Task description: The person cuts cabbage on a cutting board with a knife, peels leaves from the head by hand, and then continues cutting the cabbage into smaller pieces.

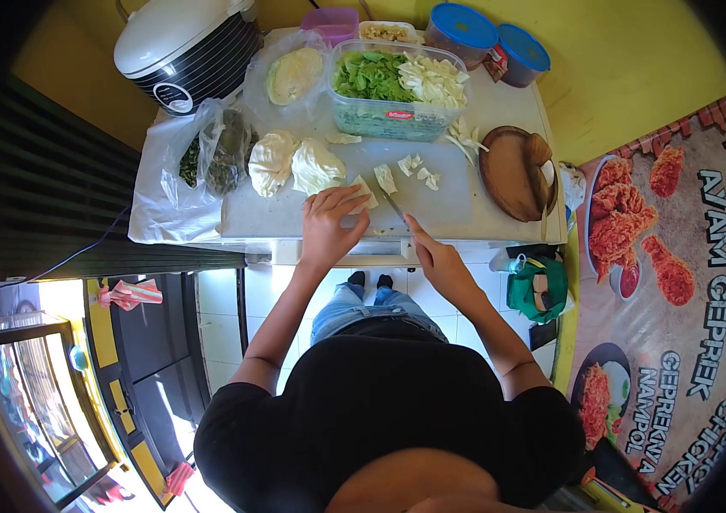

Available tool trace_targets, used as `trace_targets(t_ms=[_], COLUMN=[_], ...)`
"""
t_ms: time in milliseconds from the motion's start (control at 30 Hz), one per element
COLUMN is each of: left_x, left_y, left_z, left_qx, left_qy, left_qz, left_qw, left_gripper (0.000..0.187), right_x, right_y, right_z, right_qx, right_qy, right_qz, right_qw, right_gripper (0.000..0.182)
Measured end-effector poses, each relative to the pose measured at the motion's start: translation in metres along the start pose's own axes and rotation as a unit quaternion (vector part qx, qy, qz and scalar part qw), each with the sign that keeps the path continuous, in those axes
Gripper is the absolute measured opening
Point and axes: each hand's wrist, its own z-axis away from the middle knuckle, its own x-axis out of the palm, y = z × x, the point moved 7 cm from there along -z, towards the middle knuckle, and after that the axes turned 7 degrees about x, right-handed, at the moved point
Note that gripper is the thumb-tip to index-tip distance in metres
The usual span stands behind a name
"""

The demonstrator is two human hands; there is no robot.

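Observation:
My left hand [331, 224] presses its bent fingertips on a pale cabbage piece [366, 193] on the whitish cutting board [448, 201]. My right hand [442, 263] grips a knife [395, 208] by its handle, the blade angled to the far left, close beside that piece. A cut cabbage strip [385, 179] lies just past the blade, with smaller cabbage bits [429, 179] to its right. Two large cabbage chunks [318, 165] rest beyond my left hand. Behind the board stands a clear plastic container [397, 126] holding chopped greens [371, 79] and cut cabbage [431, 82].
At right sits a round wooden mortar [504, 192] with a pestle [537, 152]. A bagged cabbage half [295, 75], a plastic bag of dark greens [218, 158] and a rice cooker [183, 51] occupy the left. Blue-lidded tubs [463, 32] stand against the yellow wall.

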Motion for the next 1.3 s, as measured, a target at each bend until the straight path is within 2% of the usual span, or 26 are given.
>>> trace_targets(t_ms=[100,167,300,367,500,600,667,900,933,967,1133,1300], left_x=[-0.003,0.002,0.025,0.032,0.036,0.026,0.026,0.029,0.027,0.028,0.021,0.021], left_y=[0.005,0.002,0.004,0.003,0.005,0.015,0.019,0.019,0.019,0.020,0.013,0.004], left_z=[-0.013,-0.024,-0.044,-0.043,-0.035,-0.025,-0.021,-0.014,-0.014,-0.013,-0.012,-0.008], left_qx=[0.014,0.030,0.093,0.114,0.155,0.145,0.133,0.074,0.066,0.066,0.027,0.061], left_qy=[-0.027,-0.042,-0.097,-0.110,-0.154,-0.161,-0.162,-0.099,-0.085,-0.084,-0.070,-0.080], left_qz=[0.022,0.040,0.078,0.079,0.015,-0.022,-0.044,-0.029,-0.030,-0.030,-0.001,0.006], left_qw=[0.999,0.998,0.988,0.984,0.976,0.976,0.977,0.992,0.994,0.994,0.997,0.995], left_gripper=[0.028,0.030,0.034,0.035,0.035,0.036,0.037,0.036,0.035,0.035,0.033,0.031], right_x=[-0.010,-0.017,-0.022,-0.022,-0.026,-0.025,-0.023,-0.015,-0.014,-0.013,-0.009,-0.002], right_y=[0.016,0.028,0.029,0.028,0.026,0.024,0.017,0.005,0.004,0.002,0.000,-0.004], right_z=[0.004,0.007,0.014,0.014,0.010,0.005,0.001,-0.012,-0.014,-0.015,-0.015,-0.014], right_qx=[0.015,0.062,0.073,0.116,0.109,0.123,0.093,0.075,0.049,0.022,0.018,0.017], right_qy=[0.012,0.019,0.030,0.023,0.044,0.046,0.054,0.049,0.059,0.068,0.073,0.088], right_qz=[-0.057,-0.091,-0.128,-0.188,-0.212,-0.215,-0.248,-0.201,-0.187,-0.172,-0.114,-0.061], right_qw=[0.998,0.994,0.989,0.975,0.970,0.968,0.963,0.976,0.979,0.982,0.991,0.994], right_gripper=[0.056,0.052,0.049,0.047,0.046,0.046,0.046,0.046,0.047,0.049,0.051,0.053])
